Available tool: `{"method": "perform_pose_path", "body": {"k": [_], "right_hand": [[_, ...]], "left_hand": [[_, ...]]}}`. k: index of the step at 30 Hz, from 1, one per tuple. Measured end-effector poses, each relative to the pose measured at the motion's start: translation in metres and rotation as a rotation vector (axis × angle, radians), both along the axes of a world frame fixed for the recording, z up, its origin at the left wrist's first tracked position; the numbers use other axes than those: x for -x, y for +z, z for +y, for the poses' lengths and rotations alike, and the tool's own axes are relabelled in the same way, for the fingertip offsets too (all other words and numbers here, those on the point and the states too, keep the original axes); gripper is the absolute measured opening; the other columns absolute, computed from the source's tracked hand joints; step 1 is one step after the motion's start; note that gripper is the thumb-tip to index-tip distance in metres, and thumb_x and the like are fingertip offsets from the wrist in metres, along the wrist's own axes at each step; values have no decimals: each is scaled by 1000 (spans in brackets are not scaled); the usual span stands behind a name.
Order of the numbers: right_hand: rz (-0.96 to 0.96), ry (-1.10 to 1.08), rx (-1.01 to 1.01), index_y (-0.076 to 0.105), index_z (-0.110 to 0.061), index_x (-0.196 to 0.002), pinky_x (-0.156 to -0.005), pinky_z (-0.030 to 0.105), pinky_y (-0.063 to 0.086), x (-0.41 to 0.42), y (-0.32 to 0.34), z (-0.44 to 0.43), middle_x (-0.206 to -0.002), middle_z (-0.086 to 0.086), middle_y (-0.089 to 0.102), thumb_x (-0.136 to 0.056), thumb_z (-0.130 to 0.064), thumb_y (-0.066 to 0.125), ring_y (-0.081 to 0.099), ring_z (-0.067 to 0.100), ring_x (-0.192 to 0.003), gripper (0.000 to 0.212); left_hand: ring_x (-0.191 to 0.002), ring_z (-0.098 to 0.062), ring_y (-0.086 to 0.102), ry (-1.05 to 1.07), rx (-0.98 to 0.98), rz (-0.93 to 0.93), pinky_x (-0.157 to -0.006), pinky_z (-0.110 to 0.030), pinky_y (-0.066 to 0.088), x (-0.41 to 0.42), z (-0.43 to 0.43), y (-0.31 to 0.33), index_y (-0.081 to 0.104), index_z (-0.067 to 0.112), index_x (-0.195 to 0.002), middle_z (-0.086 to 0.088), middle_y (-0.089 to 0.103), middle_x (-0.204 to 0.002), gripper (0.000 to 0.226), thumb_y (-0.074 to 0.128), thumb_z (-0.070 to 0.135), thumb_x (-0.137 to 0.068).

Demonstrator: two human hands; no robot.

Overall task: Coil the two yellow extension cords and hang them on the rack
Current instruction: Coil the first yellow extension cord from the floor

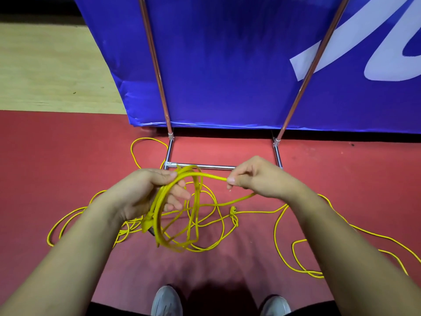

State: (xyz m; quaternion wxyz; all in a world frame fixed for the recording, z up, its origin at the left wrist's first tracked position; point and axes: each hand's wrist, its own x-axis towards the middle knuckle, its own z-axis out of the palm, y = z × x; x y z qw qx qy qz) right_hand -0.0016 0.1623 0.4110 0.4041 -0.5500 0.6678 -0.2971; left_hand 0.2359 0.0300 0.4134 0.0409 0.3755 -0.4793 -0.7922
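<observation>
A red floor (68, 156) is seen underfoot — pale wood flooring (45, 65) is laid beyond it at the left, and a blue banner (227, 65) with white lettering is stood up behind.

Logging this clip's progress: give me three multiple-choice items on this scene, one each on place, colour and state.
1. Where is the coiled cord? A. In the left hand B. On the rack C. In a box
2. What colour is the floor under the loose cord? A. Green B. Red C. Black
3. What is the right hand doing? A. Hanging open B. Gripping a pole C. Pinching a cord strand
Answers: 1 A, loops hang from it; 2 B, red surface; 3 C, thumb and finger pinch it.
</observation>
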Motion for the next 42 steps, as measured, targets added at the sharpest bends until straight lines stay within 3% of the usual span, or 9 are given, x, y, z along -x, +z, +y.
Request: {"method": "perform_pose_path", "body": {"k": [7,11,16,18,21,24,34,38,42], "right_hand": [[-62,51,73,73,-4,-86,-47,13,29,-22,-4,-8,-45,-14,44,-93,-19,63,36,1,-43,19],[-66,54,15,65,2,-82,-57,19,36,-12,-36,-3,-63,-5,50,-91,-22,66,43,0,-56,26],[-174,-18,-68,68,-12,-92,-75,33,36,0,-75,5,-81,13,61,-92,-34,60,49,15,-81,24],[-279,-144,10,65,-10,-89,-77,35,44,-3,-68,4,-72,13,59,-97,-22,56,54,19,-76,17],[-336,-340,199,67,-8,-94,-60,28,47,-5,-39,-3,-58,-1,46,-98,-11,53,47,18,-57,15],[-355,-430,300,71,-12,-94,-48,24,29,4,3,-13,-53,-6,32,-98,-13,53,29,11,-46,18],[-53,-413,688,73,-16,-91,-49,29,28,15,208,-3,-48,-10,37,-95,-17,55,31,15,-48,18],[196,-349,429,73,-11,-89,-51,23,31,6,168,21,-44,-14,45,-95,-16,55,38,3,-41,20],[116,-390,357,70,-14,-79,-49,18,32,17,143,46,-48,-13,46,-92,-25,61,38,3,-46,20]], "left_hand": [[-34,-10,30,-147,-85,88,-41,-20,21,9,14,-5,60,0,-85,-4,38,-57,17,53,16,-87],[-35,-4,31,-154,-261,290,-38,-18,28,6,7,-2,57,1,-89,1,38,-56,29,74,20,-76],[-34,-3,32,-159,-284,351,-36,-18,32,6,1,2,55,3,-88,4,37,-55,23,69,20,-81],[-33,-3,29,-106,-270,321,-36,-18,25,8,-3,8,55,5,-85,5,35,-54,19,62,23,-85],[-31,-3,25,26,-129,274,-38,-20,14,11,-9,25,56,6,-83,5,32,-50,22,53,27,-87],[-31,-3,24,83,34,280,-39,-20,14,17,-15,47,54,6,-84,6,31,-48,19,49,24,-89],[-30,-2,23,114,270,429,-37,-19,16,29,-12,185,49,12,-79,9,30,-46,16,47,24,-90],[-32,-3,22,99,348,299,-35,-17,20,35,6,189,47,11,-79,8,29,-47,21,42,20,-97],[-29,-2,21,142,177,266,-33,-16,14,32,17,169,44,12,-76,9,28,-44,24,40,21,-98]]}}
